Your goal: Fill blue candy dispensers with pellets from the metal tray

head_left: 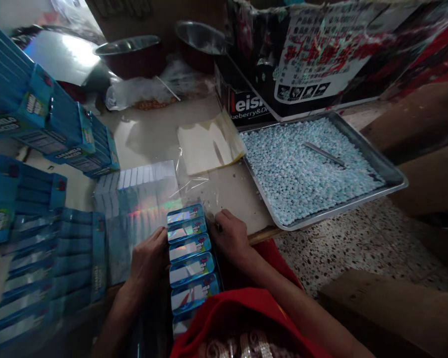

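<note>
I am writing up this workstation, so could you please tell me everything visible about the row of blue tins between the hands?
The row of blue tins runs away from the body, one tin behind another. Their rounded lids look like glossy metal, with pale reflections and colourful print towards the right end; the lettering is only partly readable. Five lids show well; a sixth is partly covered by red cloth. The left hand and right hand flank the far end; exact contact is unclear.
</note>
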`<state>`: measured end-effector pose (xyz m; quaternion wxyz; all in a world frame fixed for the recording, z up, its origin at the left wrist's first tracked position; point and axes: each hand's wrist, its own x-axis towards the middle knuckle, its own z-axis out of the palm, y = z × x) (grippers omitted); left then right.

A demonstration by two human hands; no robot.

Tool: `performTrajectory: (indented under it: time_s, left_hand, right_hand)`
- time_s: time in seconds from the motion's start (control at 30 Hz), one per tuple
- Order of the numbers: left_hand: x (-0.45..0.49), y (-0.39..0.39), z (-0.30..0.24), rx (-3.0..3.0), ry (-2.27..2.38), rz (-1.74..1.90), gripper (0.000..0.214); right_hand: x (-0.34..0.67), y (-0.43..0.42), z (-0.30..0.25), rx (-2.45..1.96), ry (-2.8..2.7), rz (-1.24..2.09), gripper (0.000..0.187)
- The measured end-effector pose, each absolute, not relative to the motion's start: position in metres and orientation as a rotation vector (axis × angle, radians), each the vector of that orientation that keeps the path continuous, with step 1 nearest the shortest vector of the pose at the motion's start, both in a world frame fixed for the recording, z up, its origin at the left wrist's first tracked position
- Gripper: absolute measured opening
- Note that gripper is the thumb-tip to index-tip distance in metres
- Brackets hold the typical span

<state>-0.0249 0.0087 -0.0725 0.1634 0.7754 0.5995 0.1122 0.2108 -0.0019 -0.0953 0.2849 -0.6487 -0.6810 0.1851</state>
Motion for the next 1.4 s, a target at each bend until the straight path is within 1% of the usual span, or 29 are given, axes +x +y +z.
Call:
performTrajectory:
  time_s: [0.07, 0.13, 0.3, 0.4, 0.53, 0.63, 0.7, 0.8, 0.93, 1.13, 1.2, 1.33, 1.4]
  left_hand:
    - [-0.028, 0.009, -0.073, 2.21, 1.64, 0.244, 0.011]
    - [-0.031, 0.01, -0.077, 2.208, 1.613, 0.25, 0.012]
    - [-0.027, 0.015, -0.089, 2.263, 1.673, 0.516, 0.01]
    - [-0.019, 0.014, -0.091, 2.225, 1.726, 0.688, 0.014]
    - [-0.012, 0.014, -0.089, 2.219, 1.715, 0.708, 0.02]
    - [-0.013, 0.016, -0.089, 2.219, 1.695, 0.715, 0.035]
    - [-0.015, 0.016, -0.089, 2.209, 1.734, 0.737, 0.038]
    - [-0.017, 0.017, -0.087, 2.143, 1.764, 0.704, 0.035]
    - [-0.015, 0.018, -0.082, 1.998, 1.668, 0.639, 0.033]
    - [-0.005, 0.009, -0.07, 2.008, 1.643, 0.769, 0.026]
    - [-0.004, 0.0, -0.064, 2.036, 1.664, 0.758, 0.023]
    - [-0.005, -0.022, -0.058, 2.058, 1.687, 0.613, 0.028]
    - [-0.004, -0.029, -0.062, 2.033, 1.702, 0.618, 0.027]
  right_hand:
    - [0.207, -0.002, -0.094, -1.731, -1.758, 0.577, 0.016]
    - [0.206, -0.001, -0.09, -1.737, -1.743, 0.657, 0.016]
    - [0.204, 0.0, -0.084, -1.88, -1.731, 0.685, 0.008]
    - [0.2, -0.002, -0.087, -1.921, -1.632, 0.77, 0.005]
    - [0.201, 0.002, -0.083, -1.995, -1.667, 0.86, 0.012]
    - [0.206, 0.007, -0.076, -2.104, -1.763, 0.89, 0.018]
    - [0.209, 0.01, -0.072, -2.154, -1.835, 0.891, 0.02]
    - [0.212, 0.013, -0.071, -2.143, -1.916, 0.901, 0.026]
    - [0.216, 0.018, -0.069, -2.067, -2.059, 0.954, 0.028]
    - [0.229, 0.015, -0.061, -1.874, -2.285, 0.982, 0.029]
    - [0.232, 0.006, -0.056, -1.816, -2.347, 0.987, 0.029]
    - [0.235, -0.016, -0.048, -1.793, -2.408, 0.989, 0.028]
    - [0.234, -0.024, -0.05, -1.834, -2.395, 0.953, 0.027]
